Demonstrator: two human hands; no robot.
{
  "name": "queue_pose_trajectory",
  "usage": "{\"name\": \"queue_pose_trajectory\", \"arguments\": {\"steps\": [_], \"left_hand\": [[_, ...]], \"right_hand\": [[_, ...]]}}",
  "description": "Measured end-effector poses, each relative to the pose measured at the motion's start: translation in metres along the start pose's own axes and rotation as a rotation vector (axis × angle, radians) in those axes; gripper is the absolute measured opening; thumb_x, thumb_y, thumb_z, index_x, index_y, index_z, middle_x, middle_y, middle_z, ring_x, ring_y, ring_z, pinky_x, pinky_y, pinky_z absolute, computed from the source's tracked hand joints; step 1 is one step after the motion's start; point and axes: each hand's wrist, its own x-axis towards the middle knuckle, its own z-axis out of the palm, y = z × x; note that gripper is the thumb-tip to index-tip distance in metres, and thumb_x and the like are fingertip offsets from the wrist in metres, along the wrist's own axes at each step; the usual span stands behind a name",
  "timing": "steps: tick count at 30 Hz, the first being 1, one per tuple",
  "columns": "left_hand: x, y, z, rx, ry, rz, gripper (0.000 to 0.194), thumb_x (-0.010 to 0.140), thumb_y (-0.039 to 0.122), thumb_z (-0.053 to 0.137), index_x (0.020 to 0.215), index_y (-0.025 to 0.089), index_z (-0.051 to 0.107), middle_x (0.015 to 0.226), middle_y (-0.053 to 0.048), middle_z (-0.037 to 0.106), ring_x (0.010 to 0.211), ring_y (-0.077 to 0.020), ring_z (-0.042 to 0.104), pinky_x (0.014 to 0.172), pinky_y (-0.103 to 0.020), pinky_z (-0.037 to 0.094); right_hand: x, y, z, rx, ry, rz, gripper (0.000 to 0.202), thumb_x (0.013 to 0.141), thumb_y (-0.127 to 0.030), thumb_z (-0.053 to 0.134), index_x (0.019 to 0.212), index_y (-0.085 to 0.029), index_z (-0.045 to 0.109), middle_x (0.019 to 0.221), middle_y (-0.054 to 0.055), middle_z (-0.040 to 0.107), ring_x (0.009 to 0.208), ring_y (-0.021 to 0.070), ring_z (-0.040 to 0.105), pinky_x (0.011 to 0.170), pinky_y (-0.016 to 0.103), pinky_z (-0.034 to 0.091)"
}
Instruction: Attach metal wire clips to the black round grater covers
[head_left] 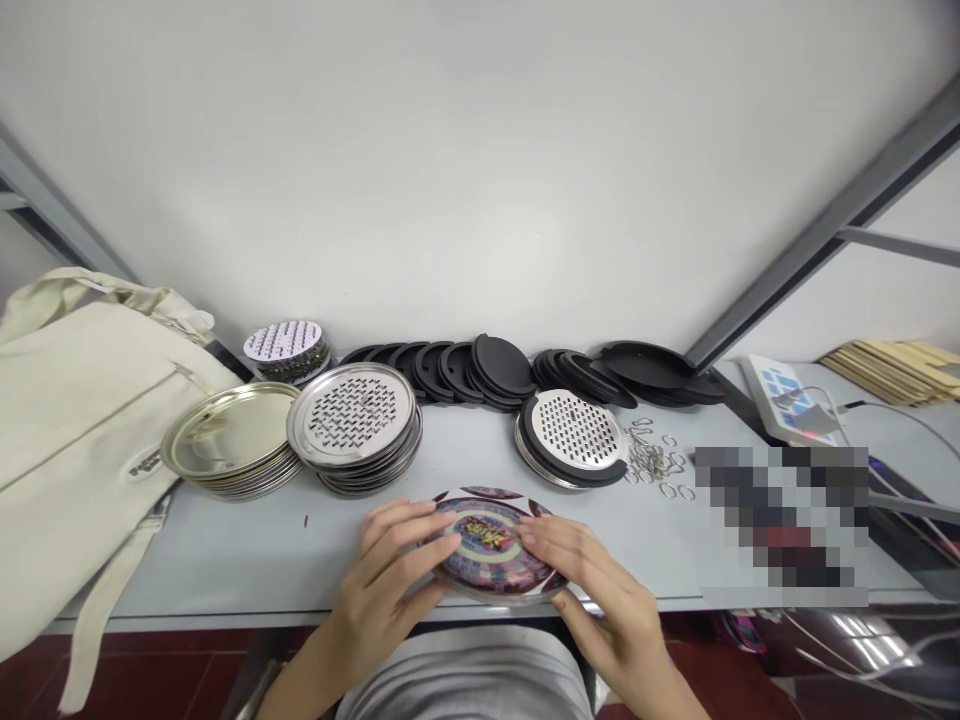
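Observation:
Just above the table's front edge or on it, a round disc [491, 572] with a colourful printed face and a clear-looking rim lies between my hands. Dark red petal-shaped pieces [491, 492] show around its far and right edges. My left hand [397, 565] grips the disc from the left, fingers spread over its top and thumb at the near edge. From the right, my right hand [592, 580] rests its fingers on the printed face, with the thumb low at the side. The underside of the disc is hidden.
Behind stand gold tin lids [232, 430], slotted metal plates [356, 415], black round trays [499, 368] and a perforated plate in a black ring [574, 430]. Small metal rings and clips [656, 455] lie right of it. A cream bag [90, 400] fills the left side.

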Motion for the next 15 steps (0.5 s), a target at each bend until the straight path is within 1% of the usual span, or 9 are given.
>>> {"name": "queue_pose_trajectory", "arguments": {"steps": [2,5,7,10,13,15], "left_hand": [[-0.0006,0.0026,-0.0015,0.029,-0.014,0.054,0.039,0.089,0.018,0.062,0.127,0.025,0.055,0.116,-0.006,0.069,0.116,-0.0238,0.057,0.103,-0.043,0.042],[-0.0008,0.0057,-0.0027,0.06,-0.039,0.081,0.036,0.089,0.019,0.063,0.124,0.024,0.058,0.107,-0.003,0.073,0.107,-0.0208,0.063,0.103,-0.039,0.04],[-0.0001,0.0077,-0.003,0.088,-0.043,0.076,0.032,0.09,0.016,0.061,0.121,0.024,0.059,0.103,-0.002,0.074,0.1,-0.0189,0.066,0.103,-0.036,0.037],[0.001,0.0099,-0.0025,0.153,-0.029,0.062,0.027,0.092,0.015,0.056,0.117,0.024,0.061,0.101,-0.002,0.075,0.095,-0.0186,0.068,0.101,-0.035,0.036],[0.0012,0.0099,-0.0005,0.185,-0.014,0.064,0.026,0.092,0.014,0.053,0.115,0.024,0.061,0.099,-0.002,0.075,0.093,-0.019,0.069,0.1,-0.034,0.035],[0.0006,0.0087,0.0018,0.175,-0.005,0.049,0.025,0.093,0.015,0.053,0.114,0.024,0.06,0.099,-0.003,0.075,0.092,-0.0195,0.068,0.1,-0.035,0.035]], "right_hand": [[0.0005,-0.0013,0.001,-0.038,-0.024,-0.019,0.045,0.091,-0.009,0.048,0.135,-0.021,0.051,0.123,0.011,0.065,0.118,0.0263,0.059,0.098,0.044,0.051],[0.001,-0.0014,0.0022,-0.073,-0.047,-0.058,0.048,0.09,-0.007,0.05,0.136,-0.019,0.05,0.124,0.011,0.065,0.119,0.0251,0.058,0.1,0.043,0.051],[0.0017,-0.0013,0.0026,-0.086,-0.051,-0.073,0.05,0.089,-0.005,0.05,0.137,-0.018,0.049,0.124,0.012,0.065,0.12,0.0245,0.058,0.1,0.043,0.05],[0.0029,-0.0022,0.0033,-0.111,-0.037,-0.096,0.051,0.089,-0.005,0.05,0.139,-0.018,0.048,0.122,0.012,0.066,0.119,0.0247,0.059,0.1,0.044,0.051],[0.003,-0.0033,0.0048,-0.143,-0.022,-0.098,0.049,0.091,-0.01,0.05,0.139,-0.019,0.047,0.119,0.012,0.068,0.115,0.0255,0.062,0.098,0.045,0.052],[0.002,-0.0032,0.0063,-0.146,-0.014,-0.072,0.047,0.093,-0.013,0.051,0.139,-0.019,0.047,0.118,0.012,0.068,0.114,0.026,0.062,0.098,0.044,0.052]]}}
